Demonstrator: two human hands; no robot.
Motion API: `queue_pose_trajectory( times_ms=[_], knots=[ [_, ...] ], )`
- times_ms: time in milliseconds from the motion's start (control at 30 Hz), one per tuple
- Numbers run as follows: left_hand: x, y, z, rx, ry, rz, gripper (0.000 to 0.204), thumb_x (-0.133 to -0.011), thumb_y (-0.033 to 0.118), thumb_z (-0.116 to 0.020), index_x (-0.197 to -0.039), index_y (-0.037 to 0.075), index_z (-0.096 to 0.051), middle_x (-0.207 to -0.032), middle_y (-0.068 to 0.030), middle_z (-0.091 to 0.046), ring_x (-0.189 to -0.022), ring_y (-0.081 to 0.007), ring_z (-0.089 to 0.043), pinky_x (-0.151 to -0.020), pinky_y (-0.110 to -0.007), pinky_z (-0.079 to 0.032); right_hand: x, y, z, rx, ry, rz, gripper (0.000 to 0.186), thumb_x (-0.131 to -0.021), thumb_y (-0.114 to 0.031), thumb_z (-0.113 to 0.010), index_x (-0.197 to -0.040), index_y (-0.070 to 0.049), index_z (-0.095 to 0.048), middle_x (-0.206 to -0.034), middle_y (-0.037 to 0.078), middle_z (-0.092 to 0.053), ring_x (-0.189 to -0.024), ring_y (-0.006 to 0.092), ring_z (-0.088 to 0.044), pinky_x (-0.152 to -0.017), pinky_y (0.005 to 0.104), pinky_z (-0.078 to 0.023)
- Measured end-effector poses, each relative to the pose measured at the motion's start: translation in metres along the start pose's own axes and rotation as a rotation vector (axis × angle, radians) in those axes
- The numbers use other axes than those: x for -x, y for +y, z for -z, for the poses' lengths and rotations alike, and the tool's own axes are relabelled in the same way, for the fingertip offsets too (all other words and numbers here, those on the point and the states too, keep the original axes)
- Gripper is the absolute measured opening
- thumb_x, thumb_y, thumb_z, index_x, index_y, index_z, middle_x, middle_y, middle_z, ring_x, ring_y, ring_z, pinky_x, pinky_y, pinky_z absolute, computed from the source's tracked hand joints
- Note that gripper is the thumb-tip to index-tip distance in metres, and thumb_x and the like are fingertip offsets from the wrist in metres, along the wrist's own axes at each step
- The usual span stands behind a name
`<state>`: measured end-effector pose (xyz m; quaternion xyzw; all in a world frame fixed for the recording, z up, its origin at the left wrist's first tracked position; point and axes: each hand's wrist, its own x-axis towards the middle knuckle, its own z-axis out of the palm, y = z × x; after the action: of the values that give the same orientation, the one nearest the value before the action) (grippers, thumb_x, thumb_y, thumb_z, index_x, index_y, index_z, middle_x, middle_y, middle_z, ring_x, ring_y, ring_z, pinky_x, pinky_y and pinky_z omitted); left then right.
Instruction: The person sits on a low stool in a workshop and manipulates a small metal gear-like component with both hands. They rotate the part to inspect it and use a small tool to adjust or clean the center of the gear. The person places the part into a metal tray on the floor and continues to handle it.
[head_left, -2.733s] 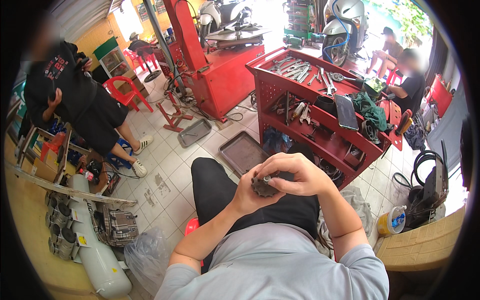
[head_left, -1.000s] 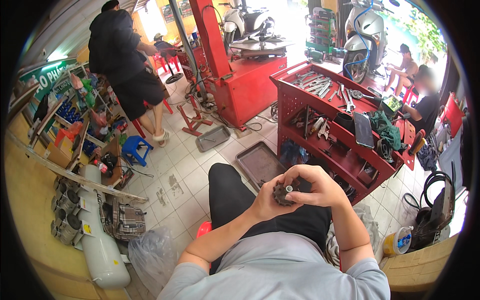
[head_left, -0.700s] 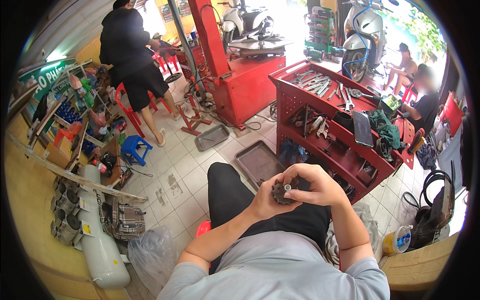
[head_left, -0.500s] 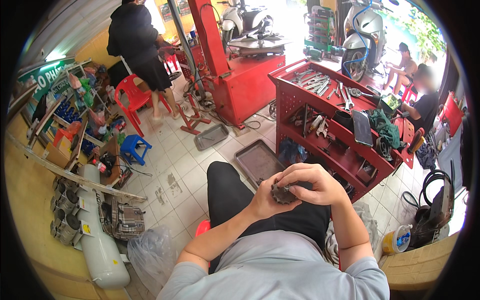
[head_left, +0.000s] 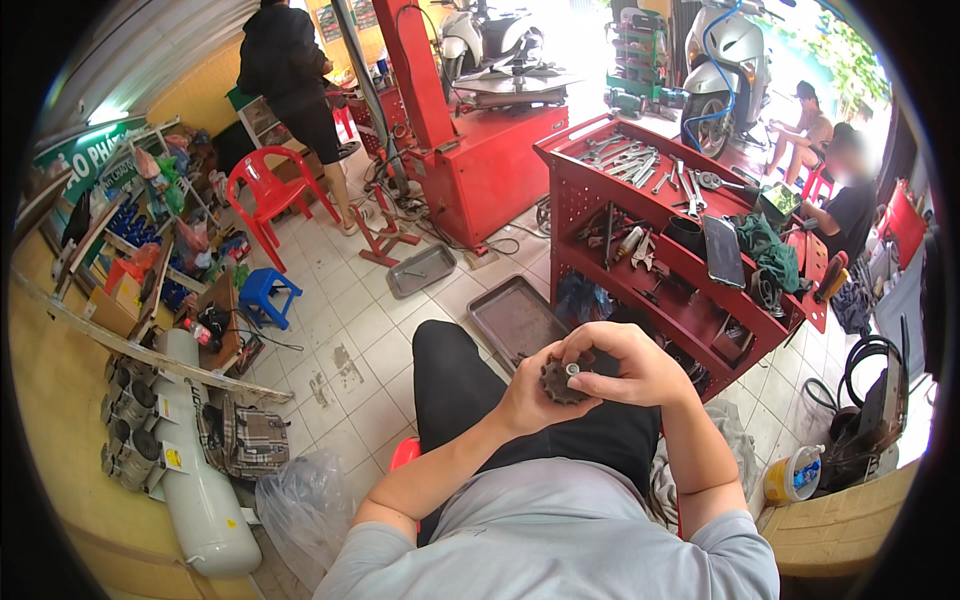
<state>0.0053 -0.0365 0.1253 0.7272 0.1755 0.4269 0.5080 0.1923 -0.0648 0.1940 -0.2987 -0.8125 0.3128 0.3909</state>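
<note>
Over my lap, my left hand (head_left: pixel 528 396) is closed round a dark, round metal part with a toothed rim (head_left: pixel 560 384), like a small gear. Its toothed face is turned up toward me. Against that face, my right hand (head_left: pixel 632 368) is bent in a pinch, thumb and forefinger at a small silvery round piece (head_left: pixel 573 370) near the part's middle. Whether this piece is joined to the gear-like part, I cannot tell. My fingers hide the part's underside and some of its far rim.
A red tool cart (head_left: pixel 655 240) with wrenches and a phone stands ahead to the right. Metal trays (head_left: pixel 515 312) lie on the floor before my knees. To the left are a blue stool (head_left: pixel 270 298), a red chair (head_left: pixel 268 200) and a white tank (head_left: pixel 200 480). Other people are farther off.
My right fingers have shifted on the gear-like part, and the small silvery piece now shows by the thumb. The standing person in the background has moved to the right, away from the red chair.
</note>
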Motion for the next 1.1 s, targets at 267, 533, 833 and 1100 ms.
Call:
queue_pose_trajectory(
  times_ms=[267, 533, 833, 1100],
  knots=[
    [-0.002, 0.005, -0.001, -0.011, 0.011, -0.035, 0.054, -0.071, 0.012, -0.086, -0.116, 0.001, -0.058, -0.094, -0.0044, -0.066, -0.087, -0.0085, -0.062, -0.078, -0.027, -0.052, -0.003, 0.002, 0.0, 0.024, 0.011, 0.137, 0.023, -0.084, -0.011, -0.07, -0.104, 0.0, -0.064, -0.095, 0.011, -0.068, -0.085, 0.0238, -0.066, -0.073, 0.0336, -0.054],
    [0.0, 0.006, 0.001, -0.103, 0.01, -0.033, 0.054, -0.071, 0.012, -0.086, -0.116, 0.001, -0.058, -0.093, -0.0046, -0.067, -0.086, -0.009, -0.063, -0.078, -0.028, -0.052, -0.001, -0.003, -0.002, -0.028, 0.052, 0.053, 0.021, -0.084, -0.009, -0.069, -0.104, -0.001, -0.066, -0.095, 0.011, -0.068, -0.084, 0.0243, -0.067, -0.071, 0.0325, -0.054],
    [-0.001, 0.0, 0.0, -0.014, 0.022, -0.044, 0.05, -0.071, 0.012, -0.086, -0.112, 0.001, -0.058, -0.094, -0.0051, -0.068, -0.086, -0.009, -0.063, -0.078, -0.027, -0.052, -0.002, -0.003, -0.002, 0.016, 0.061, 0.058, 0.023, -0.083, -0.008, -0.069, -0.104, -0.001, -0.067, -0.096, 0.011, -0.069, -0.086, 0.0248, -0.067, -0.073, 0.0333, -0.054],
    [0.0, -0.001, 0.002, -0.013, 0.011, -0.016, 0.052, -0.072, 0.013, -0.086, -0.113, 0.0, -0.058, -0.094, -0.0054, -0.068, -0.086, -0.0093, -0.064, -0.078, -0.027, -0.053, -0.002, -0.001, 0.0, 0.037, 0.049, 0.074, 0.026, -0.083, -0.009, -0.07, -0.107, -0.001, -0.067, -0.097, 0.012, -0.069, -0.087, 0.0256, -0.066, -0.076, 0.0343, -0.054]
  ],
)
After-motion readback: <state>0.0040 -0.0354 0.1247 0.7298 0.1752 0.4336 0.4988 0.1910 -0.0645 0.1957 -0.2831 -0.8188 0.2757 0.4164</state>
